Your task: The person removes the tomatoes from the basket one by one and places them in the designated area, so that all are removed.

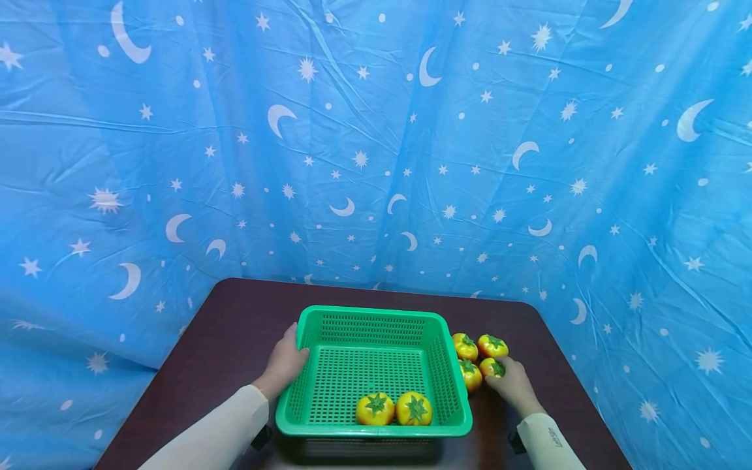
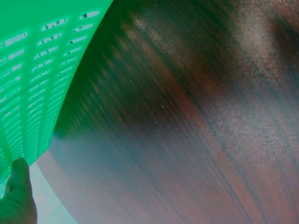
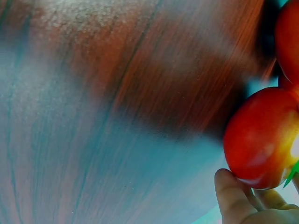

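A green plastic basket [image 1: 376, 431] with slotted walls stands at the front middle of the table. My left hand [image 1: 284, 363] grips its left rim; in the left wrist view the thumb [image 2: 19, 179] lies against the slotted wall. Inside, two yellow tomatoes [image 1: 375, 409] with green leafy tops sit side by side near the front wall. To the right of the basket, several more tomatoes [image 1: 492, 346] are bunched together. My right hand [image 1: 516, 385] holds the nearest right one, a red-and-yellow tomato [image 3: 259, 140], its fingertips against the lower side in the right wrist view.
The dark brown wooden table [image 1: 252, 310] has rounded far corners. Blue curtains [image 1: 364, 130] printed with white moons and stars hang behind it and on both sides. Another tomato [image 1: 470, 376] lies against the basket's right wall.
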The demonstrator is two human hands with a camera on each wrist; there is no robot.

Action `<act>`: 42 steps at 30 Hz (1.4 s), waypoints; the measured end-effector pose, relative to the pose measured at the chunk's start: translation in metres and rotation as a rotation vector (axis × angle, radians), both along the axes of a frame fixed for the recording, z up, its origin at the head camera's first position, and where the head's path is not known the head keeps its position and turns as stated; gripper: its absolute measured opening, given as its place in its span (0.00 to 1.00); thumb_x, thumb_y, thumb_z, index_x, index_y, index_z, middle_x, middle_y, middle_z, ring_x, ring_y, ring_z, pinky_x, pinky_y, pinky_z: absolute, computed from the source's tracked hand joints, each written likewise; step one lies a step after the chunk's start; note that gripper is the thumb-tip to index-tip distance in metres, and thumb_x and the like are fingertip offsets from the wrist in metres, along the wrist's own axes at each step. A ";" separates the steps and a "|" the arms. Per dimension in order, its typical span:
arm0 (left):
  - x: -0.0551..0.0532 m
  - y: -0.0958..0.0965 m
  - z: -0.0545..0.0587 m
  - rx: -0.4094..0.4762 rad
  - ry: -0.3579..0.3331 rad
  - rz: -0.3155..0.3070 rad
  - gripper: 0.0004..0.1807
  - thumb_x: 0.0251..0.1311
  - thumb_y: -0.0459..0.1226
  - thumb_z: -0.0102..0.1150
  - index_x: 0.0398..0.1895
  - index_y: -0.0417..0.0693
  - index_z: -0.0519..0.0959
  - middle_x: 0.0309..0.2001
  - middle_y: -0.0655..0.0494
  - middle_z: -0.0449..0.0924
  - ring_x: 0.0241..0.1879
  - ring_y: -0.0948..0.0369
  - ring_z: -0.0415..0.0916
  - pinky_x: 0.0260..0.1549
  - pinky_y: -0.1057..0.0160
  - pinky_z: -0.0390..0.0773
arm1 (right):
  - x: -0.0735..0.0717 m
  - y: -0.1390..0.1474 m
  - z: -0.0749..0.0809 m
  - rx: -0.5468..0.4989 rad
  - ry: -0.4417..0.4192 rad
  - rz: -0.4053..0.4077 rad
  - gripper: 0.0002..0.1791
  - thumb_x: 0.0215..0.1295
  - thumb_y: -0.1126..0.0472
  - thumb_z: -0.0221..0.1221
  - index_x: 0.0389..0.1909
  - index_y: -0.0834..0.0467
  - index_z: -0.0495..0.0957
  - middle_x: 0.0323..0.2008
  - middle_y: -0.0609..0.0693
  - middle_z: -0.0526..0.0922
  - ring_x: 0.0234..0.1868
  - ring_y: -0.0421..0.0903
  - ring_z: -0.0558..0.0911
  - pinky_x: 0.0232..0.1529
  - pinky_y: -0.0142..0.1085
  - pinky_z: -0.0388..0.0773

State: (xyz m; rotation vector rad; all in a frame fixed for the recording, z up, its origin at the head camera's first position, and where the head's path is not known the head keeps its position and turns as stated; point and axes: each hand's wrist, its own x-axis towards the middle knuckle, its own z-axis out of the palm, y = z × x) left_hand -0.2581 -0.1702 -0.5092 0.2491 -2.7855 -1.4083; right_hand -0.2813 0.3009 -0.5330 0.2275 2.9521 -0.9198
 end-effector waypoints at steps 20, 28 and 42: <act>0.003 0.001 0.003 0.021 -0.008 -0.011 0.39 0.64 0.31 0.46 0.73 0.34 0.40 0.69 0.30 0.52 0.67 0.37 0.57 0.60 0.38 0.65 | 0.002 0.001 -0.002 0.030 0.048 0.028 0.34 0.56 0.60 0.63 0.61 0.71 0.65 0.55 0.72 0.68 0.53 0.64 0.71 0.54 0.60 0.71; 0.002 0.001 0.004 -0.005 0.008 -0.007 0.39 0.63 0.31 0.47 0.73 0.32 0.42 0.68 0.29 0.55 0.65 0.37 0.59 0.59 0.38 0.66 | 0.002 0.001 -0.003 0.032 0.036 0.027 0.33 0.57 0.60 0.62 0.61 0.70 0.64 0.56 0.72 0.68 0.53 0.64 0.71 0.53 0.60 0.71; 0.001 0.001 0.002 -0.009 0.005 -0.003 0.39 0.63 0.32 0.48 0.73 0.33 0.42 0.68 0.29 0.55 0.65 0.38 0.60 0.59 0.39 0.66 | 0.004 0.002 0.006 0.001 -0.007 0.003 0.34 0.65 0.51 0.54 0.64 0.70 0.60 0.60 0.73 0.63 0.57 0.66 0.68 0.56 0.61 0.69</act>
